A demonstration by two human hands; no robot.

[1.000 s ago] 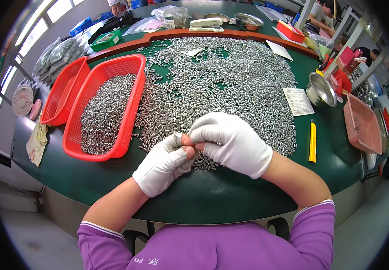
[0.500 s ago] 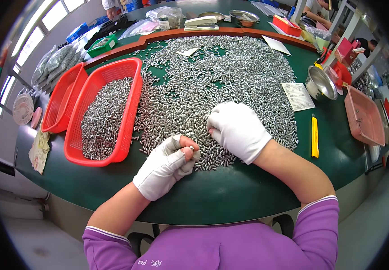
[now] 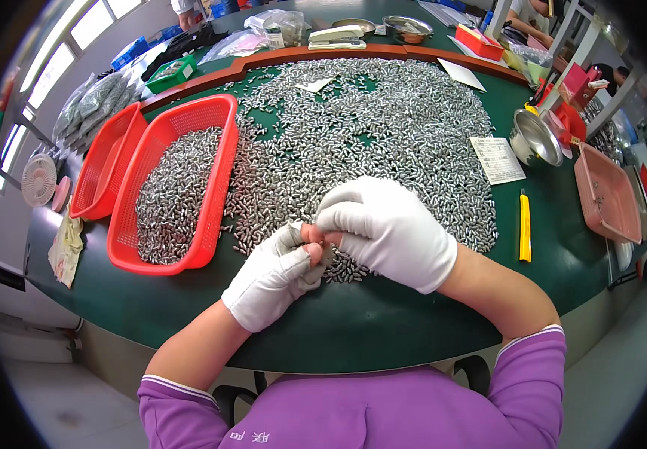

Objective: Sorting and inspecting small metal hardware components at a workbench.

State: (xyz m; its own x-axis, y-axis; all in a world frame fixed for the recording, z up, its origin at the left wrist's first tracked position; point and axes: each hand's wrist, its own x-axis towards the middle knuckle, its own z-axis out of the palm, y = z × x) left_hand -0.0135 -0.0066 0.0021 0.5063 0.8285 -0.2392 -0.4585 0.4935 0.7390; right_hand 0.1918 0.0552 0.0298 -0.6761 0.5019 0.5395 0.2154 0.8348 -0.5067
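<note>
A wide spread of small silvery, rounded-end metal parts [image 3: 383, 112] covers much of the green table. At its near edge my two white-gloved hands meet, fingertips touching. My left hand [image 3: 278, 273], its thumb and forefinger tips bare, is closed in a pinch. My right hand [image 3: 391, 232] comes over from the right, its thumb and fingers pinched against the left fingertips. Whatever sits between the fingertips is hidden now. Left of my hands, a red perforated basket [image 3: 222, 179] holds a heap of the same kind of metal parts.
Another red basket [image 3: 103, 168] stands further left. To the right lie a printed paper sheet [image 3: 497, 160], a yellow cutter knife [image 3: 525, 228], a metal bowl [image 3: 535, 137] and a pink basket [image 3: 608, 196]. A brown wooden rail [image 3: 278, 57] borders the spread, with a scale [image 3: 336, 37] behind.
My right hand has moved left from over the parts to my left fingertips. The small silvery piece seen in my left pinch is now covered. My left hand has stayed put.
</note>
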